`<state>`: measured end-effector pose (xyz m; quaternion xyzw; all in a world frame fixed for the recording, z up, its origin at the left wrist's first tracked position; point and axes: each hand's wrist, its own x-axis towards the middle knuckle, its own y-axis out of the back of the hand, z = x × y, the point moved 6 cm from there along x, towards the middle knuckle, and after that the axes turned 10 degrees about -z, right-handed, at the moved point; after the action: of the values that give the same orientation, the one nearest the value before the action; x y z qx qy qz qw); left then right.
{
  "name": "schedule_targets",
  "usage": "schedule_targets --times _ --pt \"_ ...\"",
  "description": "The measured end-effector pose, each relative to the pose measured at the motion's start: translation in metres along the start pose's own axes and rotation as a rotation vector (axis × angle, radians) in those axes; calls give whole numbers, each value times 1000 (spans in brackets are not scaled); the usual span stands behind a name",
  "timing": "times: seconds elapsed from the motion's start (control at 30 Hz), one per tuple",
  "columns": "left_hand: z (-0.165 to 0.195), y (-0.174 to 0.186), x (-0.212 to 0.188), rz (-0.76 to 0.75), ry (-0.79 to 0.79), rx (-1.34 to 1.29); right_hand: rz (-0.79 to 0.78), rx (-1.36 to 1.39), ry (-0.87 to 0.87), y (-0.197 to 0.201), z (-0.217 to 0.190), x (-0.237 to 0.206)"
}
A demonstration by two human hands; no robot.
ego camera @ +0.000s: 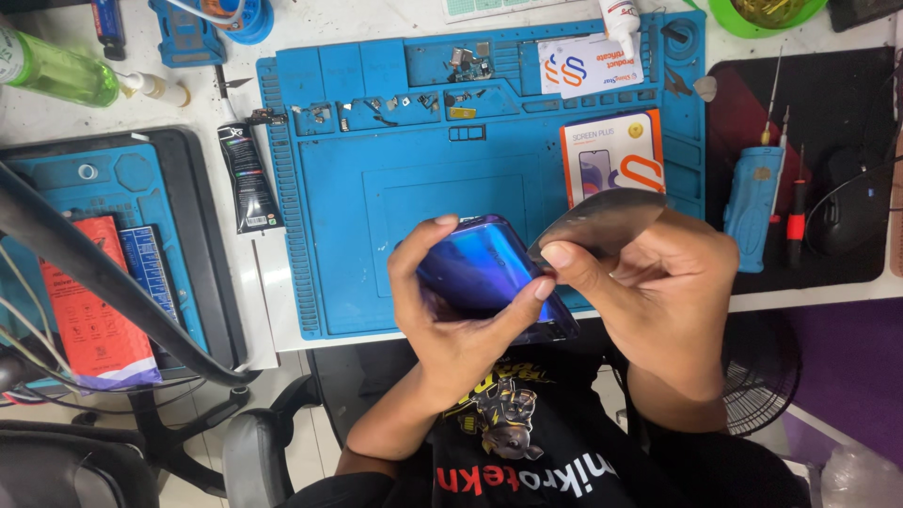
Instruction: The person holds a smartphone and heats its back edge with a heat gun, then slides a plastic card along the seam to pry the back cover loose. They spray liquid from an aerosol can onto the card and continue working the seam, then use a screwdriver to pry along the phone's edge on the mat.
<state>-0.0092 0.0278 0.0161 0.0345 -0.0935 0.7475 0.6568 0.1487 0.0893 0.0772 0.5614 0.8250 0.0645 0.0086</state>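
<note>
Over the near edge of the blue repair mat [376,188], whose centre lies bare while small parts sit in its far compartments, the left hand [451,320] cups a blue smartphone [484,273] from below, thumb and fingers clasped on its long edges, back glass upward. The right hand [658,292] pinches a thin, curved metal pry sheet [597,221] between thumb and forefinger, its edge meeting the phone's right rim.
</note>
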Motion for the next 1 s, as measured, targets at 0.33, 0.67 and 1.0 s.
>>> schedule_targets --times 0.33,0.67,1.0 --pt "-3 -1 1 18 -12 -26 -28 62 3 -2 4 4" --pt "-6 2 2 43 48 36 44 -105 56 -7 2 2" --pt "-5 2 3 20 51 -8 65 -92 45 -11 10 -1"
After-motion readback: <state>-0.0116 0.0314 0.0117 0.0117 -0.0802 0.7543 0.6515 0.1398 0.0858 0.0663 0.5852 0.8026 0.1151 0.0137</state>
